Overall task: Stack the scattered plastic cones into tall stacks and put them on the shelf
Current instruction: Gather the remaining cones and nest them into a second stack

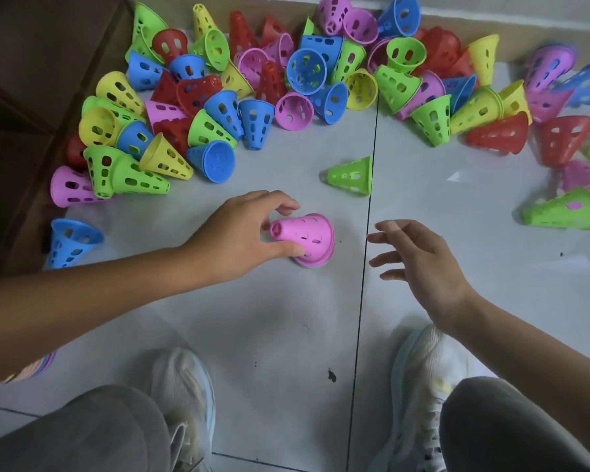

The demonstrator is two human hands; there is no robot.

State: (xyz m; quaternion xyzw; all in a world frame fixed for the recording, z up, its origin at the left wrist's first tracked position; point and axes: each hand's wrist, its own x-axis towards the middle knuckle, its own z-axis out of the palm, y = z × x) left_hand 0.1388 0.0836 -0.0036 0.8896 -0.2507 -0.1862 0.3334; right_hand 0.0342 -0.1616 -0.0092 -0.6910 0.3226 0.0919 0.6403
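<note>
Pale floor tiles (252,318) run under 2 white shoes (184,386) at the near edge. Just beyond, the left hand (239,233) pinches a pink cone (304,238) standing base-down on the tile; it looks like 2 or more nested, though the rims blur together. The right hand (419,264) hovers beside it, fingers spread, holding nothing. Steady the pink stack by its tip and drop the next cone straight over it, perhaps the lone green cone (351,175). Farther off lies the scattered heap (252,86). A brown shelf edge (31,97) is cropped at left.
</note>
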